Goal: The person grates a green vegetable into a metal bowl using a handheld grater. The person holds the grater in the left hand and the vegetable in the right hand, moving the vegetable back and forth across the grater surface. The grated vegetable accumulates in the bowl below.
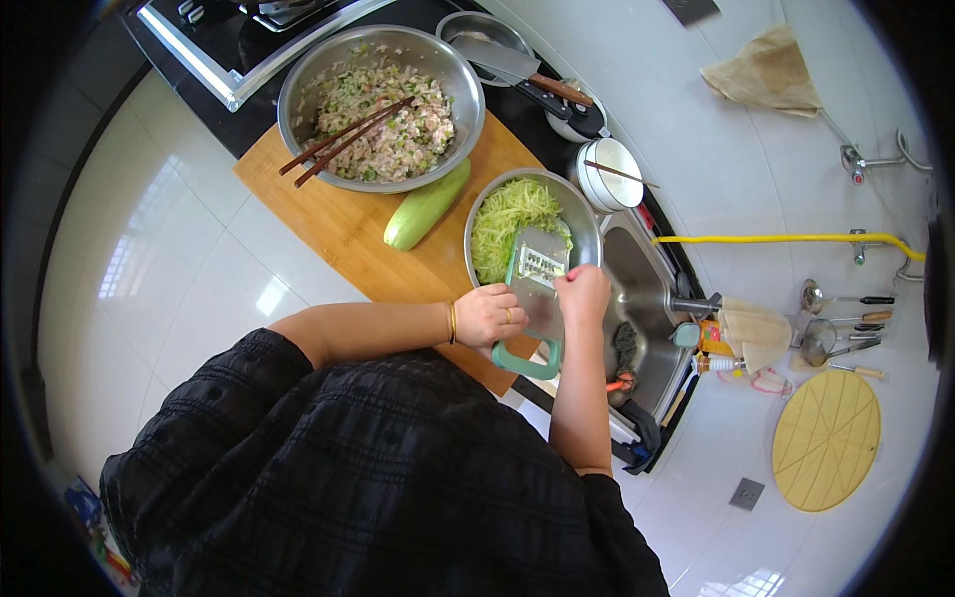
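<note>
My left hand (491,316) grips the side of a flat grater (539,310) with a green frame and handle. The grater leans into a steel bowl (597,239), tilted over pale green shredded squash (501,233). On its white-framed grating insert (542,266) cling bits of squash. My right hand (584,297) has its fingers bunched at the insert's lower right edge; whatever may be inside them is hidden. A whole light-green squash (427,207) lies on the wooden board (336,216), left of the bowl.
A large steel bowl (477,112) of minced filling with chopsticks (351,142) stands at the board's far end. Beyond lie a cleaver (496,58) and stacked white bowls (613,179). The sink (656,298) is at right, the gas stove (216,45) at upper left.
</note>
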Available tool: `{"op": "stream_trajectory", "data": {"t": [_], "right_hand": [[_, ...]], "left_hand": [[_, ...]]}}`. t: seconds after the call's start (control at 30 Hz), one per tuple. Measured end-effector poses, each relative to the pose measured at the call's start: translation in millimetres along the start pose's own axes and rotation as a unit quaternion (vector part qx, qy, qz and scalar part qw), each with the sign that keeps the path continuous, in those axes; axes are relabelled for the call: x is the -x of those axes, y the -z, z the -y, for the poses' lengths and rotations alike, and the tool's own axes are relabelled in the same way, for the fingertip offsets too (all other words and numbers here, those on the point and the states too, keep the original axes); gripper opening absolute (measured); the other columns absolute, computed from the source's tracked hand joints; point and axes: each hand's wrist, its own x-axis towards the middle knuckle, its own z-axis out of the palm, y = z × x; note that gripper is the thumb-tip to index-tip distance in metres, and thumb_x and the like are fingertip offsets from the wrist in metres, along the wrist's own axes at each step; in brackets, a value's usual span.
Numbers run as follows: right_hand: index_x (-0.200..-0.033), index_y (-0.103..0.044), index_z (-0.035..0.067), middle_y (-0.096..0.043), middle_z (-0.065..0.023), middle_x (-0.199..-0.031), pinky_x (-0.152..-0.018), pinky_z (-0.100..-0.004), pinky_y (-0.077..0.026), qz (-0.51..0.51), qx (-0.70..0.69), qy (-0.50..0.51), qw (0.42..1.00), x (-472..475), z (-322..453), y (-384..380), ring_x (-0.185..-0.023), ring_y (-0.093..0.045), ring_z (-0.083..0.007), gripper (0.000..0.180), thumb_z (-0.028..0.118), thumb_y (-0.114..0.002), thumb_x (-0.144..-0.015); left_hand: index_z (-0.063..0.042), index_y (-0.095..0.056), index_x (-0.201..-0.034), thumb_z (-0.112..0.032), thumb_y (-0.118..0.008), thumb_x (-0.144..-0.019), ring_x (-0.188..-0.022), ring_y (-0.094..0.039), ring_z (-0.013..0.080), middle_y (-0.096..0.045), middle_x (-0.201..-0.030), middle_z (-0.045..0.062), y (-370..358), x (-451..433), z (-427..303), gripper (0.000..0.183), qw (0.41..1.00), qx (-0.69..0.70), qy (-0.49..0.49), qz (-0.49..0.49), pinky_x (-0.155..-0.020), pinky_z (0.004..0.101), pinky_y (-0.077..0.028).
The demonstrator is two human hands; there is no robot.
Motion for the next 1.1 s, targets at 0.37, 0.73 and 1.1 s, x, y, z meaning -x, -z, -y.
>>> {"op": "stream_trajectory", "data": {"t": [0.37,0.73,1.1], "right_hand": [[-0.072,-0.063,0.001,-0.064,-0.0201,-0.073,-0.067,-0.0421,-0.05,0.001,-0.085,-0.019,0.996,27.2,8.3,-9.6,-0.071,-0.063,-0.0364,0.01,0.008,-0.067,-0.066],[-0.069,-0.062,-0.001,-0.063,-0.0212,-0.07,-0.065,-0.0436,-0.051,-0.043,0.003,0.016,0.999,-2.7,19.2,-38.4,-0.07,-0.063,-0.0383,0.01,0.008,-0.064,-0.071],[-0.069,-0.066,0.002,-0.064,-0.0193,-0.071,-0.066,-0.0419,-0.051,-0.013,-0.056,0.048,0.997,-1.3,17.3,-28.7,-0.07,-0.063,-0.0366,0.008,0.008,-0.063,-0.073]], "left_hand": [[-0.004,-0.062,-0.092,-0.044,-0.059,-0.054,-0.083,-0.055,0.0218,-0.057,-0.091,0.005,-2.6,1.7,0.2,0.055,1.0,0.002,-0.006,-0.004,-0.074,0.0349,-0.044],[-0.003,-0.062,-0.09,-0.044,-0.06,-0.056,-0.079,-0.055,0.0218,-0.057,-0.089,0.005,-4.7,2.5,0.9,0.053,1.0,0.006,0.0,-0.007,-0.072,0.0342,-0.043],[-0.003,-0.062,-0.09,-0.043,-0.061,-0.058,-0.079,-0.055,0.0218,-0.057,-0.088,0.005,-1.7,0.6,1.4,0.051,1.0,0.015,-0.003,-0.011,-0.072,0.034,-0.043]]}}
